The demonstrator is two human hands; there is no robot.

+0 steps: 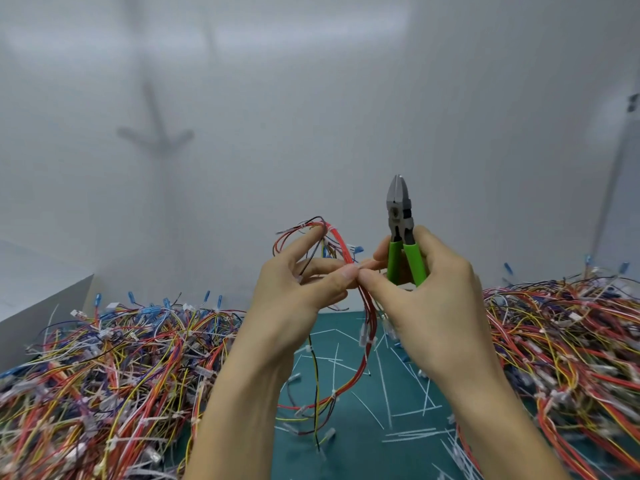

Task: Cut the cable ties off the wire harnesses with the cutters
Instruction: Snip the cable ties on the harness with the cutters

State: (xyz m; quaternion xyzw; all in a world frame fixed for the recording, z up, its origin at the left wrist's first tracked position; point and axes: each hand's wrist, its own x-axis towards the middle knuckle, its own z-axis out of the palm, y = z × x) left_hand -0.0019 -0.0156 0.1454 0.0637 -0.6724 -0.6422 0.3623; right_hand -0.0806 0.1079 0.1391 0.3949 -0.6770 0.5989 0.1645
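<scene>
Wires in the thin red, yellow and black harness [367, 323] looked light and floppy, so the best place to hold it was close to a tie, where the bundle was tight. It hung in the air over the dark green mat [346, 452], between big piles [104, 375] of wires. The left hand [298, 292] pinched it. The right hand [433, 289] was curled round the green-handled metal cutters [400, 216], tips up, its thumb on the wires too.

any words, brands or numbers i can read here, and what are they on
No readable text in this view.
The cutters show no legible brand or number on head or handles.
Connectors on the held wire harness and the wire piles are too small and blurred to read.
The wall and green mat bear no writing.
</scene>
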